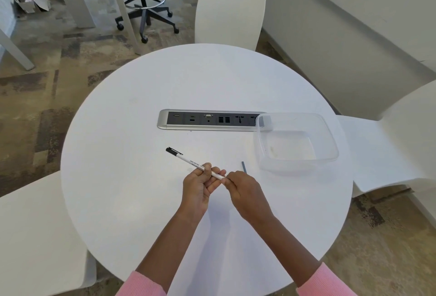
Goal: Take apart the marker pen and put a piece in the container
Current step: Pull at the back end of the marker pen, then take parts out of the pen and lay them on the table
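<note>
A white marker pen [188, 159] with a black cap at its far left end is held above the round white table [132, 111]. My left hand [199, 184] is closed around the barrel near its right end. My right hand [240, 189] pinches the pen's right tip with its fingertips. A short dark grey piece [244, 167] lies on the table just beyond my right hand. The clear plastic container [330, 139] stands to the right with nothing in it.
A silver and black socket panel [210, 120] is set into the table's middle, its right end under the container's corner. White chairs stand at the far side [230, 12], the right [401, 135] and the near left [35, 236]. An office stool [146, 9] stands beyond.
</note>
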The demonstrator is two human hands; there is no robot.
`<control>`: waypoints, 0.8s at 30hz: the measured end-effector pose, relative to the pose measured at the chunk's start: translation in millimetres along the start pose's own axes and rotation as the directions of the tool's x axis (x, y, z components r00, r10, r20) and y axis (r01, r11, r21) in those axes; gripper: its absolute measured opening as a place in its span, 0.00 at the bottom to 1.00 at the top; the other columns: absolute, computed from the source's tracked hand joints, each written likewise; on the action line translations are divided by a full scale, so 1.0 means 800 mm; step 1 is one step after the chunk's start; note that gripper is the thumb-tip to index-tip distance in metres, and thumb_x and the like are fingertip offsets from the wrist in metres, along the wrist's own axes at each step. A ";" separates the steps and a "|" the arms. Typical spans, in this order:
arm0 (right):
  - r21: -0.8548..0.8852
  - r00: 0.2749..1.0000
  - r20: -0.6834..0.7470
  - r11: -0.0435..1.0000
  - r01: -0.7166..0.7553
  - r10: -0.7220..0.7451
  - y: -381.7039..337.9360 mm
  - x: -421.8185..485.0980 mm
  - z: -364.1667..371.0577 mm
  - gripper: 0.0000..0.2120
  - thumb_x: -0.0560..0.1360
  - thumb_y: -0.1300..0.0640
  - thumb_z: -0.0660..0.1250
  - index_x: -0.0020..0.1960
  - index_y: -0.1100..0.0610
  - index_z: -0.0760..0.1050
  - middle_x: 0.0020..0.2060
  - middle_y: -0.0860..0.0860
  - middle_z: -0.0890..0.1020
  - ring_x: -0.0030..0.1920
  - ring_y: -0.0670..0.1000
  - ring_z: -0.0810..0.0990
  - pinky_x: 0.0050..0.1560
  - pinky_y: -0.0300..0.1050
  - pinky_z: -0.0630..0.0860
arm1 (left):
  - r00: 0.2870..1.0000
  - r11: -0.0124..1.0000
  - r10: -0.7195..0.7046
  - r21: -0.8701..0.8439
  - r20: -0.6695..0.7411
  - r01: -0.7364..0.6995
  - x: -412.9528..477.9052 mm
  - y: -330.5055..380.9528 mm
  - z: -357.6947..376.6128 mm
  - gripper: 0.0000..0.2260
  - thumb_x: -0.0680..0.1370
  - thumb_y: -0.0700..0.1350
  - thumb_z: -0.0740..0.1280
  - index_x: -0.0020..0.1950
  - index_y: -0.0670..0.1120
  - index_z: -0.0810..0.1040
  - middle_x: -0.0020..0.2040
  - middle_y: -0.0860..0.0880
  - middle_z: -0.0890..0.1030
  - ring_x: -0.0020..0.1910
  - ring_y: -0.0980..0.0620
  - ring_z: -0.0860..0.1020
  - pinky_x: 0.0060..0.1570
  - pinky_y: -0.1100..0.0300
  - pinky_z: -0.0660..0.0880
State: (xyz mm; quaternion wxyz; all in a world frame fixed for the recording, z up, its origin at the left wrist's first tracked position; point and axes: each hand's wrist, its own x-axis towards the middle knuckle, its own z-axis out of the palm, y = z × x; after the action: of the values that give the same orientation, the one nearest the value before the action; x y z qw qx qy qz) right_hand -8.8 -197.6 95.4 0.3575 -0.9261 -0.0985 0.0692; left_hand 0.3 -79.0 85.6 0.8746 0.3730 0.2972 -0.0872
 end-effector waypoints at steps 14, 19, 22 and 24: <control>0.626 0.584 0.779 -0.349 -0.697 0.230 0.014 -0.004 -0.021 0.20 0.76 0.59 0.54 0.26 0.61 0.68 0.17 0.48 0.63 0.17 0.44 0.62 0.14 0.32 0.59 | 1.000 1.000 0.014 -0.025 0.014 -0.013 0.010 0.002 -0.005 0.11 0.79 0.34 0.56 0.38 0.40 0.72 0.24 0.50 0.80 0.27 0.54 0.82 0.31 0.64 0.80; 0.719 0.663 0.627 0.024 -0.695 0.409 0.037 -0.021 -0.030 0.19 0.78 0.56 0.55 0.29 0.58 0.69 0.18 0.47 0.65 0.20 0.44 0.67 0.19 0.33 0.62 | 0.995 0.994 0.088 -0.061 -0.038 -0.091 0.025 0.046 -0.032 0.11 0.79 0.34 0.56 0.38 0.41 0.72 0.25 0.51 0.80 0.29 0.53 0.82 0.33 0.63 0.81; 0.651 0.762 0.422 0.420 -0.632 0.492 0.041 -0.014 -0.014 0.18 0.78 0.56 0.56 0.31 0.58 0.71 0.22 0.49 0.68 0.24 0.46 0.69 0.24 0.34 0.65 | 0.999 0.996 0.048 -0.068 -0.023 -0.050 0.020 0.031 -0.024 0.11 0.79 0.34 0.56 0.39 0.41 0.73 0.25 0.51 0.80 0.30 0.53 0.83 0.33 0.62 0.81; 0.442 0.835 0.258 0.709 -0.550 0.487 0.044 -0.009 0.001 0.17 0.78 0.57 0.57 0.33 0.59 0.73 0.26 0.50 0.70 0.27 0.47 0.70 0.27 0.34 0.65 | 0.999 0.994 0.029 -0.104 -0.020 -0.031 0.019 0.022 -0.021 0.11 0.79 0.35 0.57 0.39 0.40 0.73 0.26 0.50 0.81 0.30 0.53 0.83 0.32 0.62 0.81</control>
State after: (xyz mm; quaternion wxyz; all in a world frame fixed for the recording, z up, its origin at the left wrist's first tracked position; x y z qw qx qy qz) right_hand -11.3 -224.3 71.4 0.5432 -0.7854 0.1652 0.2464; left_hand 11.6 -53.8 78.4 0.8914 0.3318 0.3037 -0.0552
